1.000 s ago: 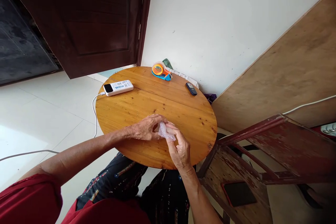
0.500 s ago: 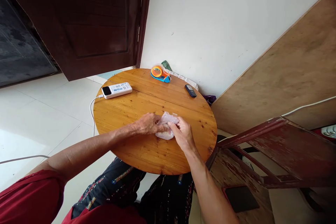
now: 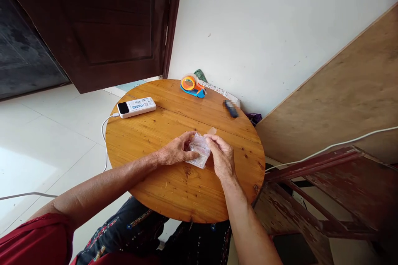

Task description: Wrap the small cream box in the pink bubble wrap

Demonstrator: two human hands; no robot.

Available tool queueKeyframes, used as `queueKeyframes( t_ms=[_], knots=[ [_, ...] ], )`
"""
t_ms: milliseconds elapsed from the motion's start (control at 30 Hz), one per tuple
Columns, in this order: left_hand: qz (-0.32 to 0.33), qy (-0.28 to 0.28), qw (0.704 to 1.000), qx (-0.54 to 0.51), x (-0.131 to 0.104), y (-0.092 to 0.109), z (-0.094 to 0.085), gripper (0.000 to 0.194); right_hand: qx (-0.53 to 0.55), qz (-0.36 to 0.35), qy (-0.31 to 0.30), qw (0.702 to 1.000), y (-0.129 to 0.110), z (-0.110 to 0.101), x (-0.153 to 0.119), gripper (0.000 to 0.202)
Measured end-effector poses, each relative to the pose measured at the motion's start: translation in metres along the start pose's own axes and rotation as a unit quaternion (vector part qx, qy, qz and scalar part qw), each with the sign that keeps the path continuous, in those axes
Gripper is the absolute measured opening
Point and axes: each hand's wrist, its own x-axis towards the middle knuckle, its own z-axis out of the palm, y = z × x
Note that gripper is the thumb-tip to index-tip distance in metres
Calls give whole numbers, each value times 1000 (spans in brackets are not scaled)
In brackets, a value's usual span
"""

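Your left hand [image 3: 178, 149] holds the clear wrap [image 3: 201, 147], thumb lying over its near face, and your right hand [image 3: 222, 155] pinches its upper right edge; both grips are narrow. The wrap is just to the three o'clock side of the tabletop [image 3: 168, 194] centre. The left thumb covers part of it, so what is inside you cannot tell from here. A bit of clear film [image 3: 212, 131] shows at one o'clock from the wrap, beside your right fingertips.

Around you on the tabletop there are three other objects: one power bank [image 3: 141, 107] at ten to eleven o'clock, one tape dispenser [image 3: 195, 87] at twelve, and one dark gadget [image 3: 230, 109] between one and two, blurred. One white cable [image 3: 103, 132] leaves the power bank and hangs over the edge at nine to ten.

Behind the dispenser, a green thing [image 3: 200, 75] and a printed paper strip [image 3: 220, 91] are partly hidden. At four o'clock, beyond the edge, stands one chair [image 3: 336, 182], with one dark tablet [image 3: 294, 248] on its seat.

The power bank's label carries blue characters and the strip dark marks, both too small to read surely.
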Motion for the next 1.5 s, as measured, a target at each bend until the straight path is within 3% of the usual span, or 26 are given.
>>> queueKeyframes(
  t_ms=[133,433,633,767,867,1500],
  knots=[
    [5,-6,1000,-21,0,0,-2,82,-32,-42,10,999,-3,2,-8,18],
    [17,54,997,55,6,-2,-2,71,-135,-158,-13,978,-10,5,-24,15],
    [22,117,979,165,8,-2,1,55,-119,-108,-22,987,-2,6,-16,14],
    [32,64,996,47,9,-3,0,70,-108,-61,-13,992,1,5,-14,16],
    [29,54,998,-4,10,-4,-1,71,-113,-40,-15,993,1,4,-13,18],
    [26,57,998,-15,9,0,-1,60,-137,-87,-28,986,-3,5,-19,16]
  ],
)
